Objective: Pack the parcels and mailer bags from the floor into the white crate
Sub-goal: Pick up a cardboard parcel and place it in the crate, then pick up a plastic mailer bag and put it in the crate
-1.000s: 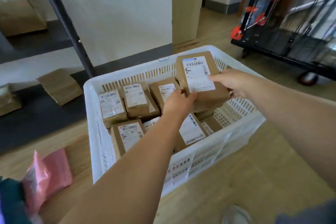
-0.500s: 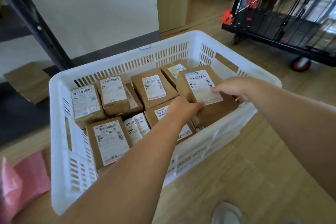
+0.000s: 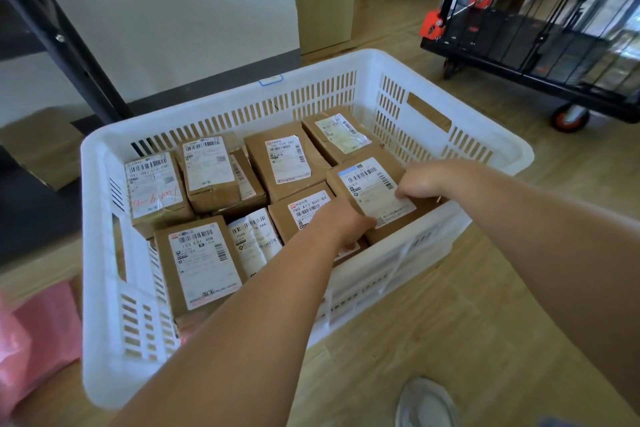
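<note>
**A:** What is in front of us?

**B:** A person leans over a white crate (image 3: 381, 62) standing on a wooden floor (image 3: 467, 305). Brown boxes (image 3: 207, 173) with white labels lie in it, labels up and packed close together.

**A:** And the hands?

**B:** Both hold one parcel (image 3: 374, 191) at the crate's near right corner. The left hand (image 3: 341, 224) grips its near-left corner, with the fingers curled round the edge. The right hand (image 3: 420, 182) holds the right edge, fingers curled onto the top beside the label. Neither hand is spread flat.

**A:** Is the parcel down?

**B:** I cannot tell. It sits higher than its neighbours and a little tilted, apparently on boxes beneath it. Whether the hands bear its weight does not show.

**A:** How should it be set well?

**B:** I would level it first, keeping the label up. Then I would nudge it square against the crate's near wall and the box behind it. The fingers should slide out sideways, because pulling upward could drag it crooked. The right fingers are near the slotted wall and could get pinched, so go gently.

**A:** Anything left outside?

**B:** A pink bag (image 3: 38, 333), blurred, lies on the floor just left of the crate. The packing looks unfinished.
</note>
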